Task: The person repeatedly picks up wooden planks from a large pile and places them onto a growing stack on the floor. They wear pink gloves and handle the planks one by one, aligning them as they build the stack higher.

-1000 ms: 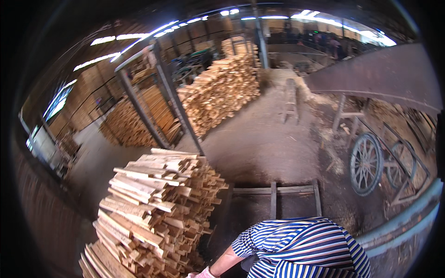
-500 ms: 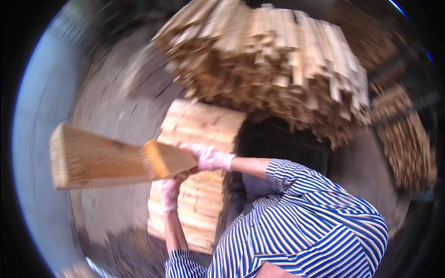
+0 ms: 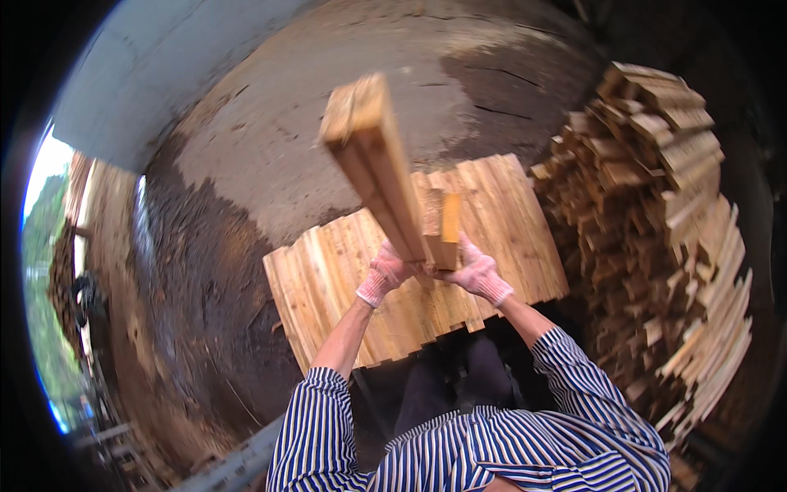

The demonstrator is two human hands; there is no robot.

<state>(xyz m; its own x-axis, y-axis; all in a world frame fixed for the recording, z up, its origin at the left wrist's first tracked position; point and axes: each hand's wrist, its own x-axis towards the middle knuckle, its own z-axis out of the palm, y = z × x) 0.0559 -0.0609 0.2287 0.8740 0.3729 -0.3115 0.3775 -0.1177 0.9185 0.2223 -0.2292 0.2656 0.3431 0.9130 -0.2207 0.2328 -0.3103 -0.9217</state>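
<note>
Both hands wear pale pink knitted work gloves. Between them is a bundle of wooden boards [image 3: 373, 176], long ones at the left reaching up and away, and a shorter one with an orange-yellow face [image 3: 450, 218] at the right. My left hand [image 3: 385, 274] is closed on the near end from the left side, and my right hand [image 3: 478, 272] grips it from the right. The boards are raised over a stack of planks [image 3: 512, 225] laid side by side in front of my legs. Some fingertips are hidden behind the wood.
A tall pile of loose boards [image 3: 607, 197], ends showing, stands close on the right. Beyond the plank stack lies a dusty floor [image 3: 287, 139] with dark patches of debris [image 3: 197, 279]. A pale wall [image 3: 180, 66] rises at the far left, with a bright opening [image 3: 45, 221] beside it.
My view has swung round to the right, so the board pile has moved from the top to the right side. The held boards now point away from me rather than leftward; both hands keep hold.
</note>
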